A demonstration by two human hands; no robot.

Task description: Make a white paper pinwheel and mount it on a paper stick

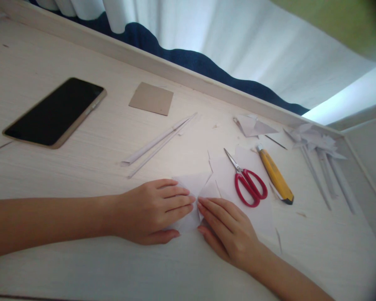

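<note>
A sheet of white paper (188, 223) with a folded flap lies on the table beneath both my hands. My left hand (153, 209) rests flat on its left part, fingers stretched out and thumb apart. From the other side, my right hand (230, 230) presses its extended fingertips on the flap, with the thumb lower down and apart. The fingertips of the two hands nearly meet, and they cover part of the fold. Just right of my right hand, red-handled scissors (249, 186) lie on more white paper (260, 217).
A yellow utility knife (275, 174) lies beyond the scissors. Paper pinwheels (316, 140) on sticks are at the far right, near a folded paper piece (253, 125). Rolled paper sticks (158, 142), a cardboard square (152, 98) and a phone (54, 113) lie leftward. A raised ledge (175, 79) borders the back.
</note>
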